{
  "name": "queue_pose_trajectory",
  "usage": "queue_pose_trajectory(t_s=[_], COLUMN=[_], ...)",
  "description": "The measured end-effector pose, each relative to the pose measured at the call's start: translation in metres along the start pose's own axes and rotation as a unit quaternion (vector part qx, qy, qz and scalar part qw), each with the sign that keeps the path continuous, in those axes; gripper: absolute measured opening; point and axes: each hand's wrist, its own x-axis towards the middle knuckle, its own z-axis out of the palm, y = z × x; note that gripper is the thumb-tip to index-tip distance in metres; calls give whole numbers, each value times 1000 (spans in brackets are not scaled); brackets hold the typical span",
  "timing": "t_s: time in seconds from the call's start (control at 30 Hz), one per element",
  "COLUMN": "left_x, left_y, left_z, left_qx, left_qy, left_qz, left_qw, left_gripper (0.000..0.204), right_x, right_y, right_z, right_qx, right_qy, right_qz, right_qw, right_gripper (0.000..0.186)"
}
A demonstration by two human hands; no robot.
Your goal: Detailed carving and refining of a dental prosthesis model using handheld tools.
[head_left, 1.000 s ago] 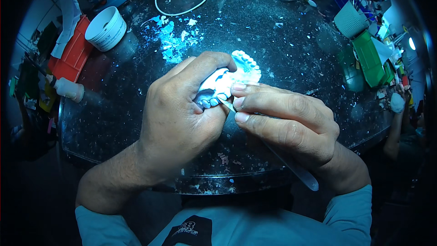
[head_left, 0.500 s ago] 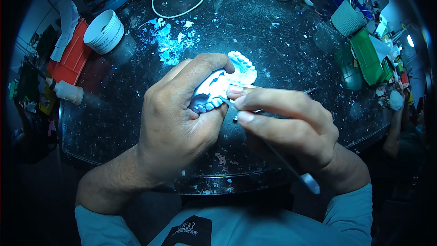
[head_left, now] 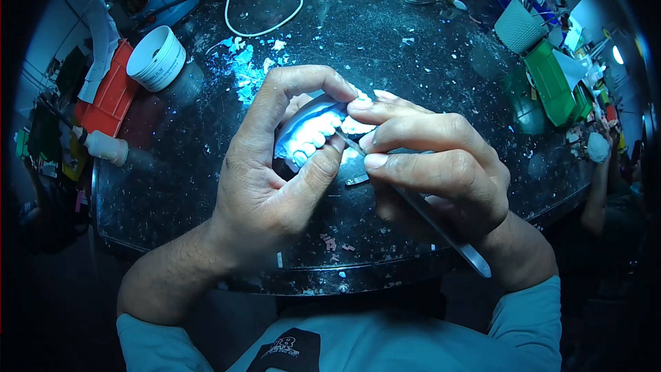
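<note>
Here's the left hand (head_left: 258, 179), its grip closed around the white teeth model (head_left: 306, 139), forefinger arched over the top, thumb along the lower edge, holding it over the middle of the table (head_left: 447, 76). And the right hand (head_left: 454, 165) pinches a slim metal tool (head_left: 444, 224) tight between thumb and fingers, tip right up at the teeth; touching or not, I can't tell. Beyond lie pale shavings (head_left: 246, 76), with a white tub (head_left: 157, 62) to their left.
</note>
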Motion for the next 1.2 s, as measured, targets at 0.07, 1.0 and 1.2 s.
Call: queue_pose_trajectory(t_s=[0.07, 1.0, 1.2], left_x=[-1, 0, 0], left_y=[1, 6, 3], left_z=[-1, -7, -8], left_qx=[-1, -3, -2], left_qy=[-3, -44, -58], left_qz=[-11, -15, 2], left_qw=[1000, 999, 998], left_gripper=[49, 66, 63], right_x=[-1, 4, 2], right_y=[3, -15, -16], right_z=[5, -5, -3], right_qx=[-7, 0, 7], right_qy=[7, -23, -18], right_qz=[-10, 47, 55], right_qw=[1000, 999, 998], right_gripper=[28, 26, 26])
